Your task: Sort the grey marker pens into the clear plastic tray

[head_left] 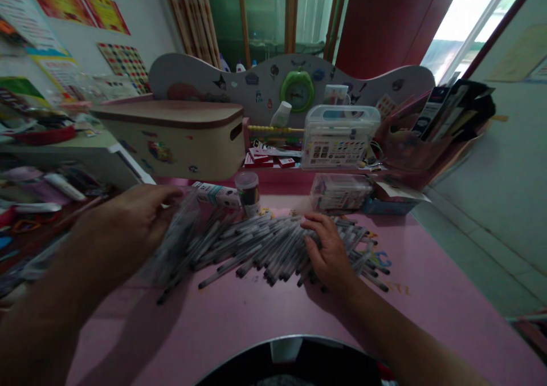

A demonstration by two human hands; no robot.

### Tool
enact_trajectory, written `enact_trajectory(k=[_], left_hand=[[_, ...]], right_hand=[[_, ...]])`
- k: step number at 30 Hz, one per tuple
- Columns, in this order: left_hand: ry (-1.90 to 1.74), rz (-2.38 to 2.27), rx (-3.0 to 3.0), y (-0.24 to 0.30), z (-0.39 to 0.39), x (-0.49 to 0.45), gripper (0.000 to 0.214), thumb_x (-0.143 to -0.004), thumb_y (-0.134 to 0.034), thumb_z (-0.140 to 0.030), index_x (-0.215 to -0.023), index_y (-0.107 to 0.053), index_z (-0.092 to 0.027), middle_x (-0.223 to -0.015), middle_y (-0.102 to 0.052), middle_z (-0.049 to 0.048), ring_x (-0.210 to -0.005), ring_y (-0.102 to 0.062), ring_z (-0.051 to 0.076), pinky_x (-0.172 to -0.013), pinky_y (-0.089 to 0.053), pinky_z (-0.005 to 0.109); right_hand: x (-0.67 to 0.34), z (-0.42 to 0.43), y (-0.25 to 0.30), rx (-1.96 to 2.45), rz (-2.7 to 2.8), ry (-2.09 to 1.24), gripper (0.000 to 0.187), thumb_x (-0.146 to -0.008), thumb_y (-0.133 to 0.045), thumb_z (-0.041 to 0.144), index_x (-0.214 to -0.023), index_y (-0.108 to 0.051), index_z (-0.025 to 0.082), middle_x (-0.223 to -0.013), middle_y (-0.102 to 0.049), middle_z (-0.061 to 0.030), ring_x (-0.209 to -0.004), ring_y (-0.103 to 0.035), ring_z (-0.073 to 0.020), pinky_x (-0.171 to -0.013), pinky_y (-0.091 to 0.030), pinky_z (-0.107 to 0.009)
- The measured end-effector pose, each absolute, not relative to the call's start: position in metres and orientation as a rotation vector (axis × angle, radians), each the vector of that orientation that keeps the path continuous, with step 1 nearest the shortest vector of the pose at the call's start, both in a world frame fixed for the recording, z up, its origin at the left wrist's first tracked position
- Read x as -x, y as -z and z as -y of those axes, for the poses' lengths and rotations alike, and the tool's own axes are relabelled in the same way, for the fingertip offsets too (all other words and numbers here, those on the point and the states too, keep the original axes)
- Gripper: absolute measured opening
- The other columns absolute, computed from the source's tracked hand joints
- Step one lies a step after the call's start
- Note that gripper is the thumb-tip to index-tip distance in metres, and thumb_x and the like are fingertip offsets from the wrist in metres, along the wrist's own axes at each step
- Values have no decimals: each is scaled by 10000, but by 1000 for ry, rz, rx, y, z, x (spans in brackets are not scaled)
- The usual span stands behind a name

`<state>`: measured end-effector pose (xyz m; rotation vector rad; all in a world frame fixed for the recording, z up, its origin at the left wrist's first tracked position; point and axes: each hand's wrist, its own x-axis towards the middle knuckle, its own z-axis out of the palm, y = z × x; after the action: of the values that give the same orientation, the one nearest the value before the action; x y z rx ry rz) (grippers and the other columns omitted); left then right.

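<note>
A wide heap of clear-barrelled pens with dark tips [260, 243] lies across the pink desk. At its left end, a clear plastic bag [177, 235] stands partly over the pens, with dark contents that blur. My left hand [128, 226] is closed on the upper edge of this bag, thumb and fingers together. On the right part of the heap rests my right hand [327, 246], fingers apart and slightly bent, touching the pens without gripping any. Some pens under that palm are hidden.
Behind the heap stand a clear cup [248, 192], a white box [217, 195] and a clear plastic case [341, 192]. A lidded bin [183, 146] and a handled case [337, 141] sit on the shelf. A black rounded object [290, 363] occupies the desk's near edge.
</note>
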<state>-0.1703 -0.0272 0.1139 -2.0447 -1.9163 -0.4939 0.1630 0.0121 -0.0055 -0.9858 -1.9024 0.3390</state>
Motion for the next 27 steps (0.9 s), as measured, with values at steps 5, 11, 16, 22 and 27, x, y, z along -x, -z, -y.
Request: enact_trajectory(k=[5, 11, 16, 22, 27], left_hand=[[127, 1917, 2587, -68, 41, 109, 247, -880, -432, -219, -904, -677, -221, -926, -699, 74, -818, -658, 237, -697, -472, 342], [-38, 1955, 2568, -29, 42, 97, 349, -763, -394, -29, -875, -668, -214, -851, -713, 97, -747, -668, 239, -631, -442, 327], [-7, 1949, 2537, -24, 38, 96, 341, -758, -398, -30, -906, -650, -206, -892, -718, 103, -787, -670, 249, -635, -438, 328], [-26, 1895, 2485, -28, 32, 90, 278, -804, -413, -55, -827, -652, -196, -834, -713, 97, -784, -659, 257, -635, -434, 341], [102, 1643, 2488, -46, 33, 69, 241, -841, -494, -75, -908, -691, -197, -841, -692, 87, -838, -598, 268, -739, -427, 391]], right_hand=[[-163, -11, 4, 985, 1907, -338, 279, -875, -491, 101, -1104, -611, 208, -1217, -573, -112, -1170, -519, -263, -1013, -413, -482], [-162, -10, 4, 981, 1913, -334, 267, -871, -501, 98, -1086, -619, 204, -1217, -577, -113, -1166, -521, -262, -1016, -413, -475], [-162, -10, 4, 968, 1936, -331, 272, -863, -504, 91, -1090, -617, 192, -1209, -578, -123, -1160, -527, -266, -1006, -420, -472], [-162, -10, 5, 941, 1954, -334, 274, -874, -496, 90, -1103, -599, 202, -1205, -570, -119, -1160, -524, -261, -1002, -430, -484], [-162, -8, 1, 905, 1995, -387, 305, -927, -475, 144, -1219, -544, 200, -1241, -575, -121, -1185, -509, -257, -1026, -415, -484]])
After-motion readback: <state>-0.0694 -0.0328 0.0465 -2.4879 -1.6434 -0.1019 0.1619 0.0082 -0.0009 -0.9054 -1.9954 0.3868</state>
